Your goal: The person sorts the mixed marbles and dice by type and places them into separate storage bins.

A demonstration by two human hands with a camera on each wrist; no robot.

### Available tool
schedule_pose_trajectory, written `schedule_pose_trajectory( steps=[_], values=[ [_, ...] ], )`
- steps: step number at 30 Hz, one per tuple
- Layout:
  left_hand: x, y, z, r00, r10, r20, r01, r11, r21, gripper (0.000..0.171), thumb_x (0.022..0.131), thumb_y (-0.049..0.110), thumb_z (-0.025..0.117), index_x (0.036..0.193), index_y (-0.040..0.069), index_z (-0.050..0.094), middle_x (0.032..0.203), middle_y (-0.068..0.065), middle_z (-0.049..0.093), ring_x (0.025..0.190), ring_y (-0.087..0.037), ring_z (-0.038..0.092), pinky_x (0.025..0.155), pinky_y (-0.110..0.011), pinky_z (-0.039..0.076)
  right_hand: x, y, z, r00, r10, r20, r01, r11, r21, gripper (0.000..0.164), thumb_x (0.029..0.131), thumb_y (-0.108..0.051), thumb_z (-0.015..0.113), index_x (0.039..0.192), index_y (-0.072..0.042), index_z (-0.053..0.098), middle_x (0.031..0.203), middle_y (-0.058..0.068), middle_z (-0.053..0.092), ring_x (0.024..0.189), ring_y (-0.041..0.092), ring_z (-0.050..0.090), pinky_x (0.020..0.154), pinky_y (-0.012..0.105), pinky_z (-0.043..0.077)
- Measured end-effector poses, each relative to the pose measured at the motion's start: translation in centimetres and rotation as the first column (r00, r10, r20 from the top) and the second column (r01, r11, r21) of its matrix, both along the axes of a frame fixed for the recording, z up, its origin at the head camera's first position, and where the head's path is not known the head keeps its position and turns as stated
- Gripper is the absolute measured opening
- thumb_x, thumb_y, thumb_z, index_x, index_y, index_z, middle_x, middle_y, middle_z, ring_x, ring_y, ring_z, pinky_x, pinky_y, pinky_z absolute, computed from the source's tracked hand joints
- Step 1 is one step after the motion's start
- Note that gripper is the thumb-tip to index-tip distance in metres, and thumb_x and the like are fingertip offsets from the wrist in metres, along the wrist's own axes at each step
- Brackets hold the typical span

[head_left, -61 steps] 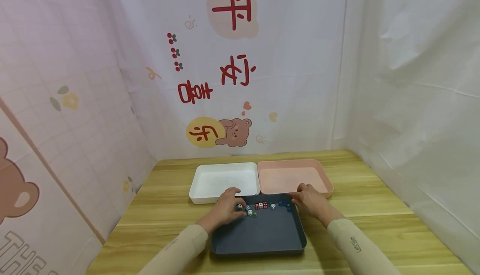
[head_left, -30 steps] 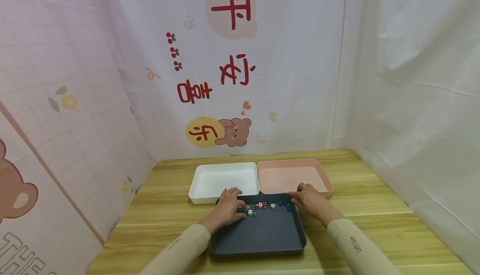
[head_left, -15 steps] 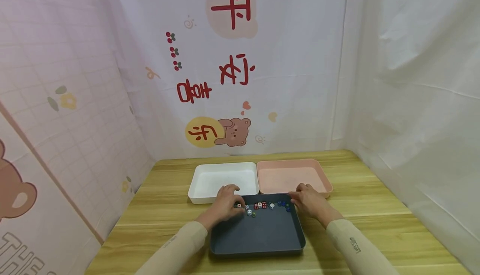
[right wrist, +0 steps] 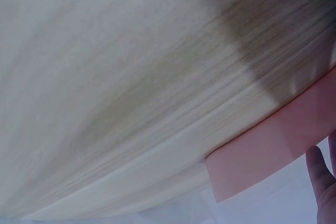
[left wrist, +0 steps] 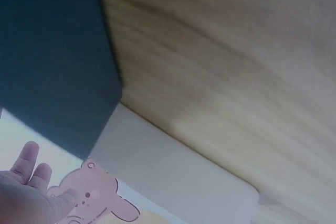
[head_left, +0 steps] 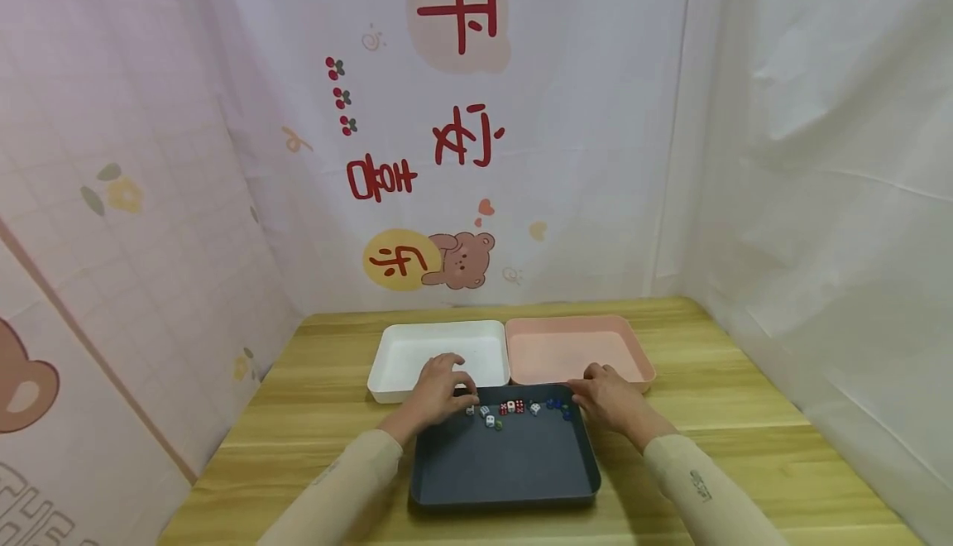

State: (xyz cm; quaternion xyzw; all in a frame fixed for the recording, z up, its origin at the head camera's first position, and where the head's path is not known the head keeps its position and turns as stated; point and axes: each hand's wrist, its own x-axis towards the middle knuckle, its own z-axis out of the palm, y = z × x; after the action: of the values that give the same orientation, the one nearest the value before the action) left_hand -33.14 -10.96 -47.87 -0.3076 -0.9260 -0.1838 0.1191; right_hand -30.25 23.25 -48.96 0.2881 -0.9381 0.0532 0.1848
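Note:
A dark grey tray (head_left: 506,467) holds dice along its far side. Red dice (head_left: 519,406) stand in a short row with a white-faced one, and a white die (head_left: 490,420) lies nearer the left hand among other white dice. Several small blue pieces (head_left: 558,404) lie in the far right corner. My left hand (head_left: 434,390) hovers at the tray's far left corner, thumb and fingers apart, nothing seen between them. Beneath its thumb is another white die (head_left: 471,410). My right hand (head_left: 610,397) holds the tray's far right corner, fingertips at the rim; its palm side is hidden.
Behind the dark tray, a white tray (head_left: 387,372) and a pink tray (head_left: 640,356) stand side by side on the wooden table (head_left: 715,414). Printed white cloth (head_left: 596,157) hangs behind and on both sides.
My left hand has lifted and drawn left from the white dice, its thumb and fingers spreading wider. The right hand stays at the tray corner. The head view has shifted slightly.

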Motion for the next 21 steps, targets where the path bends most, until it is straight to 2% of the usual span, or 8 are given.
schedule_pose_trajectory(
  steps=[12, 17, 21],
  values=[
    [-1.2, -1.1, 1.4, 0.999, 0.04, 0.01, -0.041, 0.996, 0.082, 0.009, 0.083, 0.026, 0.078, 0.082, 0.018, 0.075, 0.125, -0.021, 0.057, 0.125, -0.04, 0.046, 0.107, -0.058, 0.03, 0.0, -0.1, 0.2, 1.0, 0.01, -0.005, -0.01, 1.0, -0.018, 0.02, 0.092, -0.014, 0.07, 0.111, -0.009, 0.073, 0.095, 0.016, 0.059, 0.084, 0.037, 0.058, 0.073, 0.048, 0.052],
    [-1.8, -1.1, 1.6, 0.998, 0.066, 0.024, -0.069, 0.985, 0.159, 0.008, 0.083, 0.022, 0.079, 0.081, 0.015, 0.075, 0.122, -0.024, 0.058, 0.121, -0.042, 0.048, 0.104, -0.059, 0.032, 0.0, 0.0, 0.1, 1.0, -0.011, 0.003, 0.011, 1.0, -0.012, 0.021, 0.092, -0.015, 0.07, 0.113, -0.012, 0.072, 0.097, 0.015, 0.059, 0.087, 0.036, 0.057, 0.072, 0.047, 0.052],
    [-2.3, -1.0, 1.2, 0.994, 0.096, 0.056, -0.105, 0.976, 0.19, 0.009, 0.083, 0.022, 0.079, 0.082, 0.014, 0.075, 0.121, -0.024, 0.057, 0.119, -0.043, 0.049, 0.102, -0.058, 0.035, 0.0, 0.1, -0.1, 1.0, -0.02, 0.021, 0.02, 1.0, -0.008, 0.021, 0.094, -0.017, 0.069, 0.114, -0.013, 0.072, 0.098, 0.014, 0.059, 0.088, 0.035, 0.057, 0.072, 0.046, 0.052]
  ],
)
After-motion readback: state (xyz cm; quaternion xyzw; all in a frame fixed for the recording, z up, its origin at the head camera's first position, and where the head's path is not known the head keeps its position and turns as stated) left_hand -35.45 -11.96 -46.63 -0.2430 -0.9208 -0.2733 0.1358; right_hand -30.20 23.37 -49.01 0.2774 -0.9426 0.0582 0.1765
